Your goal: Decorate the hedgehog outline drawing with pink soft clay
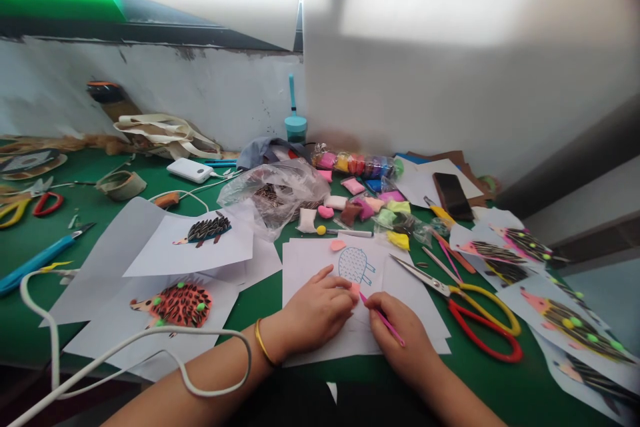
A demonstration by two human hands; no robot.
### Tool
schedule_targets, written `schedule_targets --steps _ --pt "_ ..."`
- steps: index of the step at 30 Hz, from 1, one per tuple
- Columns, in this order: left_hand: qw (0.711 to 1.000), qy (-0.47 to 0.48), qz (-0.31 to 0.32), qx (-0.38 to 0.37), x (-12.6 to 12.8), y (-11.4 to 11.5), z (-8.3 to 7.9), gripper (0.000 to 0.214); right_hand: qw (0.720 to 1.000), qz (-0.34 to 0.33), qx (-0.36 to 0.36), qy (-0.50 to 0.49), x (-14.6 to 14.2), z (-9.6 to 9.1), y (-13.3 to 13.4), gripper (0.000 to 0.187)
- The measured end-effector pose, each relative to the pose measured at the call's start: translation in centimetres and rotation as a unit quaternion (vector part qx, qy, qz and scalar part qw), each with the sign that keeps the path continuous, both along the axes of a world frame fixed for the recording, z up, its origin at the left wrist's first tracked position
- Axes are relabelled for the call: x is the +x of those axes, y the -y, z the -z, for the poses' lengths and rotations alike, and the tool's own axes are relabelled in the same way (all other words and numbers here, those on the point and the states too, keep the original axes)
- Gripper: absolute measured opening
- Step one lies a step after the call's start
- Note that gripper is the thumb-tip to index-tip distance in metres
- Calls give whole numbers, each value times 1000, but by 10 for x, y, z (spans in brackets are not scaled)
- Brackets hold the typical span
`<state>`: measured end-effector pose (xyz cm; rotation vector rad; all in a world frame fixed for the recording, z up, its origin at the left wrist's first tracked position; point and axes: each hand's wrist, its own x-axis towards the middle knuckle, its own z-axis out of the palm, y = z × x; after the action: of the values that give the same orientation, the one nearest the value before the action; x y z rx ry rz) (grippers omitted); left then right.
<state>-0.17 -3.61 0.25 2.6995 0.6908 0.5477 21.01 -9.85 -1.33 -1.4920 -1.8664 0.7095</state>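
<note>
My left hand [317, 310] rests on a white sheet [320, 260] with a blue hedgehog outline [354, 265] drawn on it. Its fingertips pinch a small pink lump of clay [355, 288] against the paper. My right hand [395, 330] is closed round a thin pink stick tool [384, 321], whose tip touches the pink lump. A gold bangle [262, 341] sits on my left wrist. A second flat pink clay piece [338, 245] lies on the sheet above the drawing.
Yellow and red scissors [480, 320] lie right of the sheet. Clay packets [357, 165] and loose lumps sit behind, beside a plastic bag of seeds [280, 193]. Finished hedgehog pictures [177, 303] lie left and right. A phone [451, 195], power bank [190, 170] and white cable [125, 347] are also on the green table [260, 300].
</note>
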Motion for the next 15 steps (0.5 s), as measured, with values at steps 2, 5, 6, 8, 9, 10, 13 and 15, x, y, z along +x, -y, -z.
schedule_targets --steps 2,5,6,8,9,10,13,15 --pt "1000 17 -10 -20 -1 -1 -3 21 1000 1 -6 8 -1 -1 0 15" --pt "1000 16 -24 3 1 -2 -1 18 1000 4 -15 15 -1 -3 0 15" --pt "999 12 -22 21 2 -1 1 17 1000 4 -17 16 -1 -4 0 15" --pt "999 -3 -29 45 5 -1 6 17 1000 5 -22 19 -1 -4 0 15" --pt "998 -9 -35 51 6 0 8 16 1000 4 -24 20 -1 -4 0 16" --pt "998 -13 -39 55 7 0 10 16 999 3 -24 21 -1 -4 0 16" --pt "998 -8 -39 52 7 0 10 16 1000 1 -22 20 -1 -4 0 16" --pt "998 2 -40 48 6 0 10 16 1000 1 -21 22 -1 -3 0 16"
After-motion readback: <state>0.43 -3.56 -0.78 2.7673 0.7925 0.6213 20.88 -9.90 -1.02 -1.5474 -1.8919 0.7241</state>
